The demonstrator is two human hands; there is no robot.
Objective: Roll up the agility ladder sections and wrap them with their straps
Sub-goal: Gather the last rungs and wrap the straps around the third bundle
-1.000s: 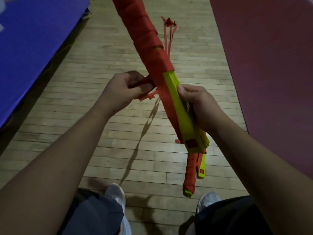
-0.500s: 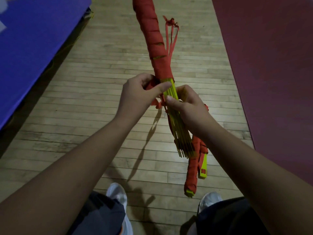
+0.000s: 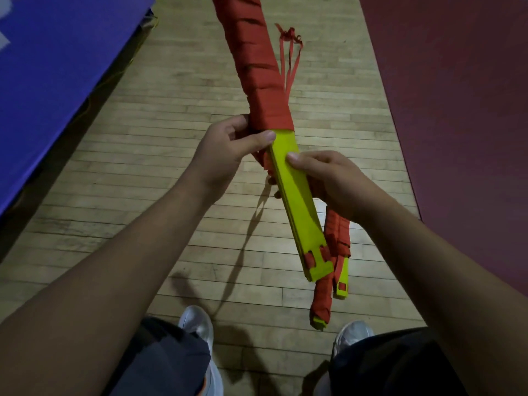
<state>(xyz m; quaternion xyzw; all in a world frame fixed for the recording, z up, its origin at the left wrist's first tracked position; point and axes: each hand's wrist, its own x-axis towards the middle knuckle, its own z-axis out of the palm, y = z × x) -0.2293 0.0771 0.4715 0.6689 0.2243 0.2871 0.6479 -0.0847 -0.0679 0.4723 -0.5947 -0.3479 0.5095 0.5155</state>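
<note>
- Far left: blue mat (image 3: 57, 67), raised edge along the wood floor (image 3: 177, 110).
- Left hand (image 3: 225, 150) grips the ladder (image 3: 285, 167) right at the lip of the red strap (image 3: 257, 67). Fingers are curled round the back and the thumb (image 3: 263, 137) is pressed flat on the top rung, pinning the last turn.
- The ladder is held mid-air between both hands, approx. chest-front, slanting away and up. The far half is wound in strap, the near half is a bare yellow stack of rungs (image 3: 300, 212).
- Loose strap tails (image 3: 290, 52) dangle just right of the wound part, knotted at the top.
- Right hand (image 3: 334, 181) has its thumb (image 3: 300, 160) laid on the stack's top face and fingers curled underneath. Only the tips peek out on the far side.
- Handling, my guess: rungs are stiff flat plastic, light, smooth, and prob. keen to slide and fan out. The strap is soft webbing that goes slack if not kept taut.
- Best hold, imo: squeeze the stack across its flat faces near the wrap edge, w/ one thumb on the last turn.
- 2nd bundle (image 3: 323, 304), already strapped, sits low by the right shoe (image 3: 353, 335). Looks to lie on the floor, can't be sure.
- Far right: red mat (image 3: 457, 110).
</note>
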